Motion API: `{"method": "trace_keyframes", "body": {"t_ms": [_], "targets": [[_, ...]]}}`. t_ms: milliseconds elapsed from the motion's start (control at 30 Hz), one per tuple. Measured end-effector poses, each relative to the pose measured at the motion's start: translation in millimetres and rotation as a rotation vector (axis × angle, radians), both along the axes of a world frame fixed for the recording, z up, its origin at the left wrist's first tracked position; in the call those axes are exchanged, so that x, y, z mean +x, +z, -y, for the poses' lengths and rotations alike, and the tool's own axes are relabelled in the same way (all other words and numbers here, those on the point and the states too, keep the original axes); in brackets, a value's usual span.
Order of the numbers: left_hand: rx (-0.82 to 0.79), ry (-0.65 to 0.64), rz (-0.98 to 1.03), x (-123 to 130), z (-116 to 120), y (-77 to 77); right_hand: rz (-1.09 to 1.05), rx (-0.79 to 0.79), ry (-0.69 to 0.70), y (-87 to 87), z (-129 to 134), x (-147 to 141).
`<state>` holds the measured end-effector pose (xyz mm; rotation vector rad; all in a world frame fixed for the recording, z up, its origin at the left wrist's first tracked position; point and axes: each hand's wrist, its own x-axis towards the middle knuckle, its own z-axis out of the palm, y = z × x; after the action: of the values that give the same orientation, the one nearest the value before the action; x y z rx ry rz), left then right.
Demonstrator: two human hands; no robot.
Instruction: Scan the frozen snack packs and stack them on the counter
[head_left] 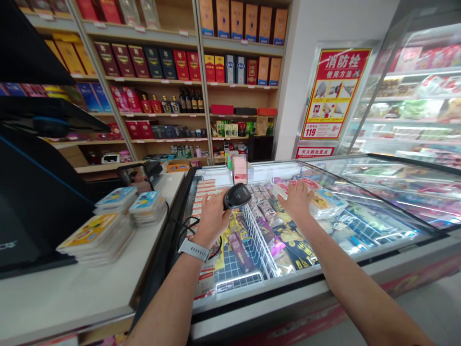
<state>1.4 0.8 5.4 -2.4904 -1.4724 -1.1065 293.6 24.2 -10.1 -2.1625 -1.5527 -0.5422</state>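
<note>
My left hand (212, 214), with a watch (194, 250) on its wrist, is closed around a black barcode scanner (237, 196) above the chest freezer's glass. A dark cable (185, 226) loops beside that wrist. My right hand (298, 201) reaches over flat plastic packs lying on the glass, its fingers spread and touching or just over a red-and-white pack (284, 189). Right beside it lie packs with yellow and blue covers (326, 202). Whether the fingertips press on a pack is hard to make out.
Stacks of similar flat packs (97, 233) stand on the white counter (118, 281) at left, near a black checkout machine (36, 192). Inside the chest freezer are wire baskets (261, 240) and bagged frozen goods. Shelves of boxes and bottles (190, 101) line the back; a glass-fronted fridge (425, 96) stands right.
</note>
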Motion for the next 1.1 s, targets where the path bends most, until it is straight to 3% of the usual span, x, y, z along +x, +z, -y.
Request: {"method": "trace_keyframes", "body": {"t_ms": [333, 700, 1100], "targets": [[-0.005, -0.009, 0.008, -0.1, 0.7, 0.3, 0.061, 0.082, 0.137, -7.2, -4.5, -3.7], [-0.035, -0.026, 0.036, 0.8, 4.8, 3.1, 0.112, 0.207, 0.378, -20.6, -13.7, -6.1], [-0.061, -0.020, 0.026, 1.0, 9.6, 4.8, 0.041, 0.174, 0.452, -18.1, -12.2, -16.5]]}}
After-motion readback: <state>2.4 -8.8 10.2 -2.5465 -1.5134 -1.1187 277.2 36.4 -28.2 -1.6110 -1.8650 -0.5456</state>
